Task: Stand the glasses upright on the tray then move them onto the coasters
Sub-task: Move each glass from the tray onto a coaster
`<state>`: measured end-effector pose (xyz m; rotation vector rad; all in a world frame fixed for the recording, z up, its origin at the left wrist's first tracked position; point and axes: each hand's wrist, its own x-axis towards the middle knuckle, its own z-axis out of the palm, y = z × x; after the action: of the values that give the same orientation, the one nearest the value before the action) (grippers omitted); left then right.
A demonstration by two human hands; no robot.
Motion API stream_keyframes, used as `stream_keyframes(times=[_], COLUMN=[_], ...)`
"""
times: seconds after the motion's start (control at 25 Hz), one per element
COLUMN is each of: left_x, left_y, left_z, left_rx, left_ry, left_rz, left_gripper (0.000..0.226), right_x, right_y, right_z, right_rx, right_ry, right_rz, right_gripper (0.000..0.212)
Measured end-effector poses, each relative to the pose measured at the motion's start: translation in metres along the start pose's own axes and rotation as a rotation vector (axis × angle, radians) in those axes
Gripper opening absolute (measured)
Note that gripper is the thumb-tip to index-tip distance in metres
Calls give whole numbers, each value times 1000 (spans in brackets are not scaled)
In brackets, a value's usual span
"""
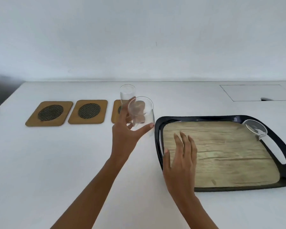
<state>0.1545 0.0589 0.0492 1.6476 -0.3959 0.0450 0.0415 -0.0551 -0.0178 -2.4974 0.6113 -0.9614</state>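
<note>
My left hand (125, 134) is shut on a clear glass (141, 113), held upright above the table just left of the tray. Behind it a second clear glass (127, 94) stands upright on the rightmost coaster (116, 111), which is partly hidden. Two more wooden coasters (87, 111) (50, 113) with dark mesh centres lie bare to the left. A third glass (256, 128) lies on its side in the far right corner of the black tray (158, 129) with a wood-look floor. My right hand (180, 162) hovers open over the tray's left part, holding nothing.
The white table runs to a white wall at the back. A rectangular hatch (254, 92) is set in the tabletop at the far right. The table's left edge (5, 103) slants away beside the coasters.
</note>
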Motion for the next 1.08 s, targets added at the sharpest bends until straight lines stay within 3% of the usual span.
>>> stream_keyframes(times=[0.16, 0.4, 0.68, 1.08], left_x=[16, 42, 95, 160], left_y=[-16, -44, -77, -118], left_z=[-72, -143, -182, -175], left_rx=[88, 168, 162, 178], left_ry=[167, 219, 345, 307], left_rz=[-38, -94, -128, -111], left_gripper=[76, 74, 76, 76], right_x=[6, -9, 5, 7], right_y=[-51, -71, -61, -54], right_z=[37, 103, 154, 163], right_rx=[48, 54, -117, -126], right_ry=[-113, -449, -412, -420], right_rz=[-115, -163, -225, -267], right_gripper=[53, 76, 65, 65])
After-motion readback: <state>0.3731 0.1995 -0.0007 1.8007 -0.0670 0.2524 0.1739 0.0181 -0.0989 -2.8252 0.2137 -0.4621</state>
